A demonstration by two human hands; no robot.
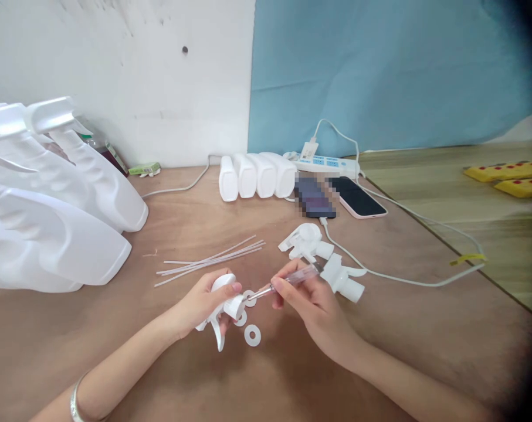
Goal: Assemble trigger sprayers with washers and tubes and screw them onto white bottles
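Observation:
My left hand (208, 296) is closed around a white trigger sprayer head (234, 307), its collar turned to the right and its trigger hanging down. Between the fingers of my right hand (309, 299) is a screwdriver (294, 278) with a clear handle. Its metal tip reaches the collar opening; whether it goes inside, I cannot tell. Flat white washers (252, 335) lie on the table just under the collar, partly hidden by it. Two more sprayer heads, one behind (308, 240) and one nearer (342, 278), rest beyond my right hand. Several thin white tubes (213, 259) lie behind my left hand.
Large white bottles (94, 170) are stacked at the left. Several white bottles (266, 176) lie in a row at the back. Two phones (362, 198), a power strip (331, 164) and a white cable (406, 283) occupy the back right, near the table's edge.

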